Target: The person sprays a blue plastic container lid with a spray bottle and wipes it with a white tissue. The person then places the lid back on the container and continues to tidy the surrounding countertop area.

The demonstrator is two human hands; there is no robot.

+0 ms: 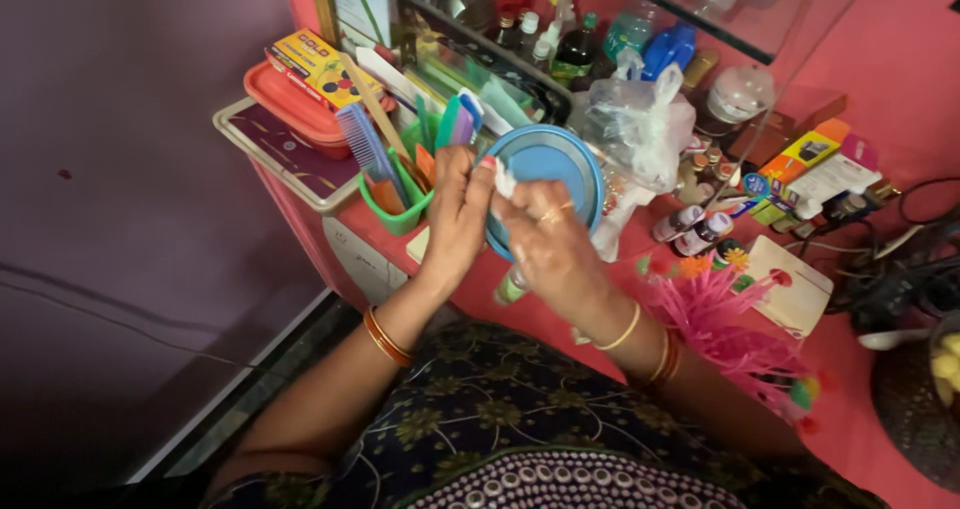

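Bangles ring both wrists above a dark flowered garment at the near edge of the view. Just beyond, the left hand point(458, 219) is closed around the near rim of a round blue lid point(548, 174), which stands tilted on edge over the pink table point(860, 409). The right hand point(548, 244) pinches a small white scrap point(505, 181), cloth or tissue, I cannot tell which, and presses it against the lid's face near the left thumb. Below the hands a small greenish tube or bottle point(512, 287) pokes out; whether either hand holds it is unclear.

By the look of it, the work in hand is wiping the lid's surface. A further stroke would call for a steady hold on the rim while the scrap travels across the face, and for turning the lid to reach the far part.

Right of the hands lies a pink fringed ornament point(720, 319). Left of them, a green cup point(400, 204) holds combs. Behind the lid sits a clear plastic bag point(640, 124), then a row of bottles point(580, 44) at the back.
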